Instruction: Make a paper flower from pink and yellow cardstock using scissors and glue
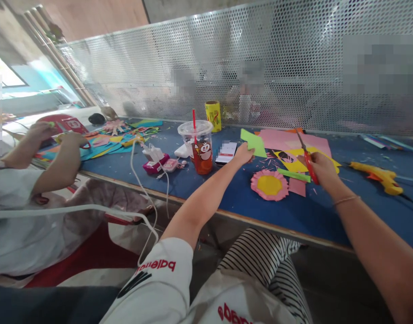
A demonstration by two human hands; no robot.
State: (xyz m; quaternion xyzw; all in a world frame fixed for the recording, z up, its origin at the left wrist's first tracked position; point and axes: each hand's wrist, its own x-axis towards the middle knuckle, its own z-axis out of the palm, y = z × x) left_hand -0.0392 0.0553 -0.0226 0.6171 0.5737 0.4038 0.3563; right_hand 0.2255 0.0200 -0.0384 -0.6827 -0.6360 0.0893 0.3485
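My left hand (244, 154) is closed on a piece of light green paper (255, 143), held above the table beside a phone (226, 152). In my right hand (323, 171) is a pair of red-handled scissors (306, 157), its blades pointing up and away from me. Below the hands lies a pink paper flower with a yellow centre (269, 185). A green paper strip (294, 175) and a small pink paper piece (297, 187) rest next to it. Yellow paper (296, 161) and a larger pink sheet (301, 141) lie behind the scissors.
A plastic cup of red drink with a straw (202, 155) stands left of my left hand, near a yellow roll (213, 116). At right lies a yellow glue gun (378, 176). Cables and chargers (155, 157) sit farther left, where a co-worker's hands (73, 138) work. A perforated metal panel (226, 58) backs the table.
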